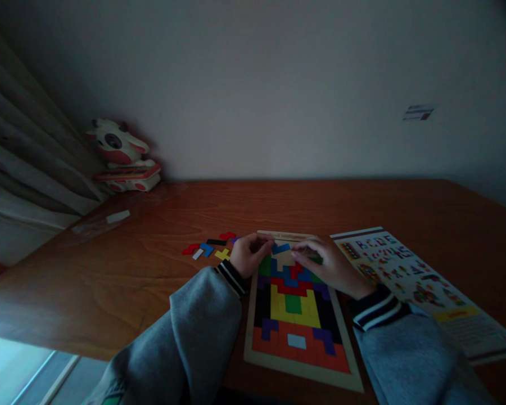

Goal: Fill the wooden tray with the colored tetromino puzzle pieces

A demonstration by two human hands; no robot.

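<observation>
A blue puzzle piece [281, 248] is held tilted over the upper part of a wooden puzzle board [303, 368]. My left hand [251, 253] pinches its left end between thumb and fingers. Close to its right end is my right hand [326, 263], thumb and index finger curved with a small gap between them; I see nothing gripped there. Coloured block pieces fill the lower and middle board, among them a yellow area [277, 312], red-orange pieces [274, 342] and a white piece [297, 341]. Bare wood shows near the top, and my hands cover parts of both sides.
Loose pieces lie left of the board, including a black bar [216, 242], a red piece [191, 248] and a yellow piece [222, 255]. A printed pattern sheet [425, 287] lies at the right. A cow-shaped toy [124, 154] stands at the back left beside a curtain [29, 146].
</observation>
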